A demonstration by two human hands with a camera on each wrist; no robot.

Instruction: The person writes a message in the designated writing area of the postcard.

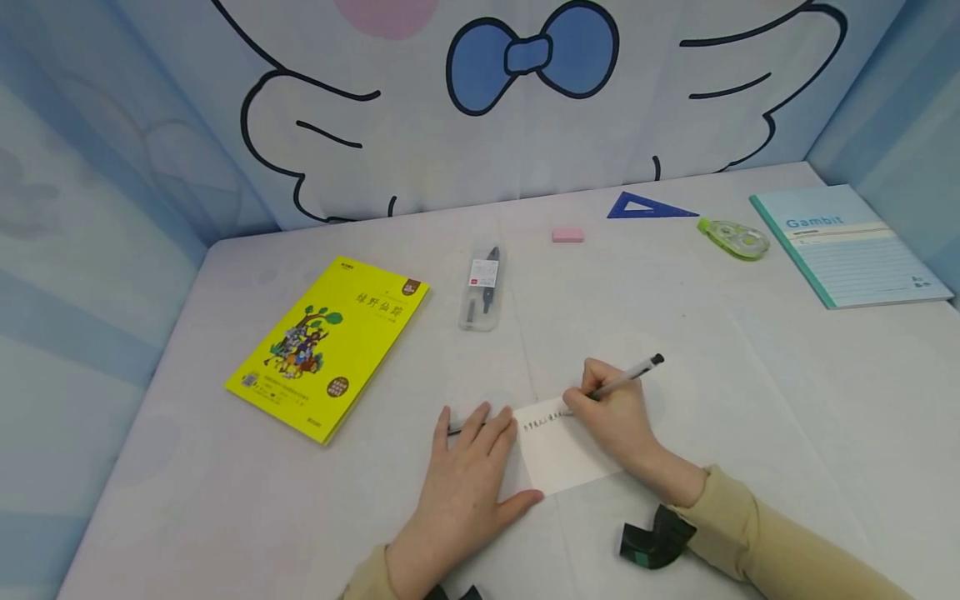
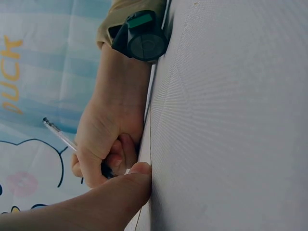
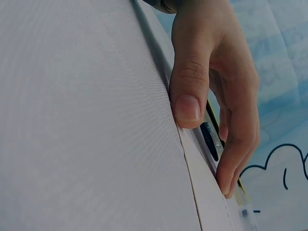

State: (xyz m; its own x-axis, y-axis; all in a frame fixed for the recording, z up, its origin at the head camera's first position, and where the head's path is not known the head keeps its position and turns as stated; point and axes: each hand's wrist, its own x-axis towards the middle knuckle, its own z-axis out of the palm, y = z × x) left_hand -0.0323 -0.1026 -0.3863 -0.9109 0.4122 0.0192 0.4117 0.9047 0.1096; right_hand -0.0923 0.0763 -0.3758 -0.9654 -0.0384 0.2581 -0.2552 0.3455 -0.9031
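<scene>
A small white sheet of paper lies on the table with a line of dark handwriting along its top edge. My right hand grips a slim black-and-white pen, whose tip is hidden by the fingers at the end of the writing. Spread fairly straight, my left hand rests on the paper's left edge, its thumb at the lower corner. A dark pen cap or pen part lies beneath the left fingers, mostly covered in the head view. In the left wrist view the left thumb is close to the right fist.
To the left lies a yellow book. Beyond the hands are a clear compass case, a pink eraser, a blue set square and a green correction tape. A notebook sits at the far right.
</scene>
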